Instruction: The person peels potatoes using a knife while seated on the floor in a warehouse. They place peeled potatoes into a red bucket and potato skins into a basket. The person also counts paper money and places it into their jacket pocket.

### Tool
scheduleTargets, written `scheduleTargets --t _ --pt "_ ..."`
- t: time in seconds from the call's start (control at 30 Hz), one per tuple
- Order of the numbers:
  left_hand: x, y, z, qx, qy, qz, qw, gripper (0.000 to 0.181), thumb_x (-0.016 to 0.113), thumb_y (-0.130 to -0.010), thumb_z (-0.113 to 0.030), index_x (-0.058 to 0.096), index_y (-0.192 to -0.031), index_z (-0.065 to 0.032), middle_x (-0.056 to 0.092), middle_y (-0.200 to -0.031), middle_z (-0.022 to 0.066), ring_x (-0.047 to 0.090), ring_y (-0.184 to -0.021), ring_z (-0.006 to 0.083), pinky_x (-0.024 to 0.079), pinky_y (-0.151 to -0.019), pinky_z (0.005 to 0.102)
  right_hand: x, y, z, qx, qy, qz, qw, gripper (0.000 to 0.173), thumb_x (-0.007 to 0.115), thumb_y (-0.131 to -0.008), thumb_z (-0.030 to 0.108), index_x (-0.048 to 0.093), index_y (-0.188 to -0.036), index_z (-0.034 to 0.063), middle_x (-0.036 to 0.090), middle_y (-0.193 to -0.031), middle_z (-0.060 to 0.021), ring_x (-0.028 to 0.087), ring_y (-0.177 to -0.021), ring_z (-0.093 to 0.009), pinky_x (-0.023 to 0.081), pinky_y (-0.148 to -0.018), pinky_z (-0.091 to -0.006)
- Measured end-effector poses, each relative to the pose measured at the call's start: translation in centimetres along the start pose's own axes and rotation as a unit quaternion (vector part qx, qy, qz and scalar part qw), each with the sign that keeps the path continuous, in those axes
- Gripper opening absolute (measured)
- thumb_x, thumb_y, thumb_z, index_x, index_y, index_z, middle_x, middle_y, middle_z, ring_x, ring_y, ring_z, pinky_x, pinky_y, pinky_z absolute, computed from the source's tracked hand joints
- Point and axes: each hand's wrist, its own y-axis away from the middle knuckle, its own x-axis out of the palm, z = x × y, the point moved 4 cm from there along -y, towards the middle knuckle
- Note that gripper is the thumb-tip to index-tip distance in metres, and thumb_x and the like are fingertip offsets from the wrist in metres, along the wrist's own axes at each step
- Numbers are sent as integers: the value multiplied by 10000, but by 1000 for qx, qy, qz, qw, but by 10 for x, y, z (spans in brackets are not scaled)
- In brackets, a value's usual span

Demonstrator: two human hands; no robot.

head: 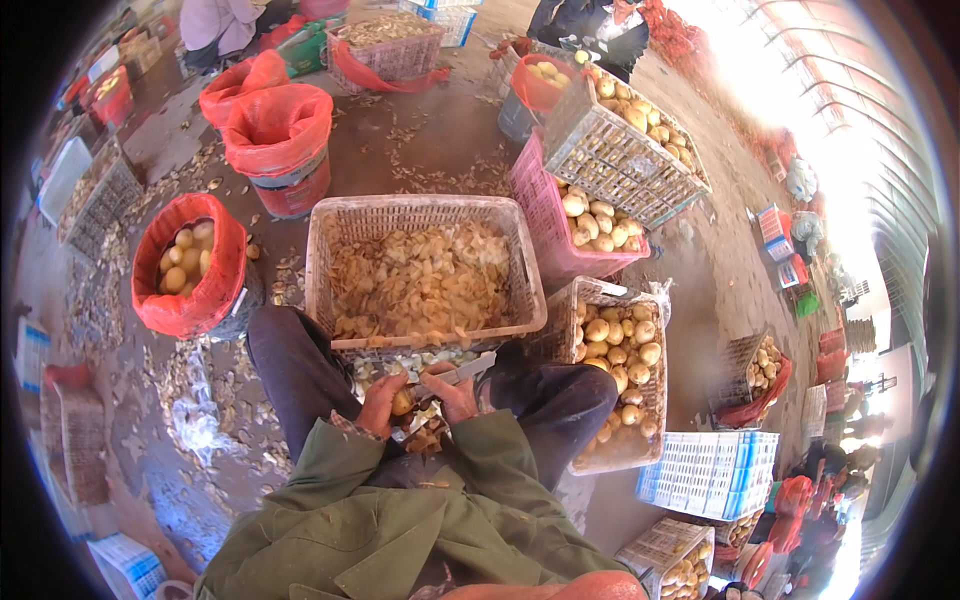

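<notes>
Between my knees, my left hand (382, 406) grips a potato (403, 402) whose skin is at least partly on. My right hand (454, 394) holds a broad-bladed knife (474, 367), its blade pointing up and right, away from the potato. The fingers of both hands nearly meet. Just beyond them stands a plastic crate (424, 201) holding a heap of potato peelings (420, 277). More peelings (424, 439) lie below my hands. By my right knee, another crate (658, 442) holds unpeeled potatoes (615, 352).
Left, a bucket lined with red mesh (150, 296) holds peeled potatoes (180, 262). Another red-lined bucket (289, 184) stands beyond it. A tilted potato crate (600, 165) rests on a pink crate (536, 210). Peelings litter the floor (420, 150). Other people (589, 30) sit farther off.
</notes>
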Motion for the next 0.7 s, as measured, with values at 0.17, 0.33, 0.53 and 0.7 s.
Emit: scheduleTargets --t 0.17,0.33,0.53,0.7 --pt "5 3 -5 5 37 -1 999 302 572 -951 -357 575 -943 -55 598 -710 63 555 -458 183 426 -354 304 4 1 4 -58 8 -17 998 201 717 -839 162 650 -922 -8 658 -750 -89 623 -623 -158 492 -525 -288" --pt "0 2 -2 -7 20 23 999 382 482 -979 -424 598 -1013 -63 631 -719 70 550 -449 158 386 -340 269 7 2 4 -71 16 21 997 181 702 -848 131 647 -936 -18 672 -768 -114 628 -622 -167 498 -511 -290" --pt "7 11 -12 7 -16 -5 1000 392 471 -985 -432 590 -899 -68 592 -620 65 490 -386 143 336 -320 276 1 -2 -1 -44 -40 15 998 177 706 -844 121 638 -937 -14 675 -791 -123 643 -634 -191 510 -519 -300" --pt "9 14 -15 25 -40 2 999 377 504 -976 -409 574 -832 -67 558 -565 56 449 -352 134 314 -316 275 -6 -3 4 -31 -70 -4 997 162 714 -818 108 633 -915 6 670 -795 -131 652 -624 -230 521 -486 -321"
